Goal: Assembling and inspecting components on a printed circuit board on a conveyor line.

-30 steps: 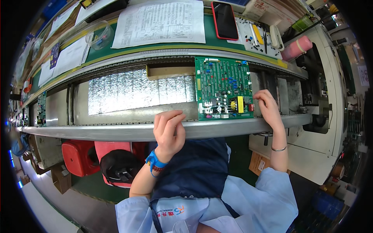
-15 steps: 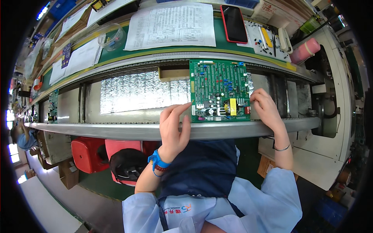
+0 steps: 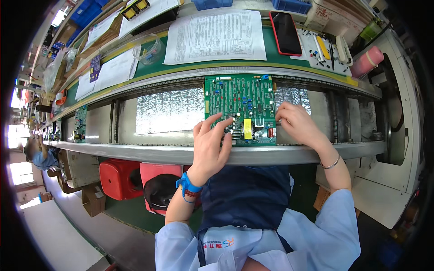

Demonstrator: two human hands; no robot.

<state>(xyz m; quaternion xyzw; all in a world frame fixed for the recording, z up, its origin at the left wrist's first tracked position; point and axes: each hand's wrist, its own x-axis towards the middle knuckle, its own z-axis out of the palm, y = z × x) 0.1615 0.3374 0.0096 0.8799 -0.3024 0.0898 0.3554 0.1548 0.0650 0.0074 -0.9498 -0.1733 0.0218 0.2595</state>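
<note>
A green circuit board (image 3: 233,97), crowded with small parts, rests across the two conveyor rails in front of me. Near its lower edge stand a yellow transformer (image 3: 247,129) and silver heatsinks. My left hand (image 3: 210,147) reaches over the board's lower left corner with fingers spread, covering some parts there; whether the fingertips touch is not clear. At the right edge of the board is my right hand (image 3: 296,124), its fingers bent and drawn together against that edge. Their tips are partly hidden. A blue band (image 3: 187,185) circles my left wrist.
Beyond the far rail lie a printed sheet (image 3: 214,37), a red-cased phone (image 3: 285,34), a clear plastic cup (image 3: 148,50) and a white board with loose parts (image 3: 318,47). The near metal rail (image 3: 135,152) runs before my body. Further boards (image 3: 80,122) sit leftward on the line.
The circuit board has slid left along the rails, and my right hand has moved left with it. My left hand now overlaps its lower left corner. The whole view has shifted slightly.
</note>
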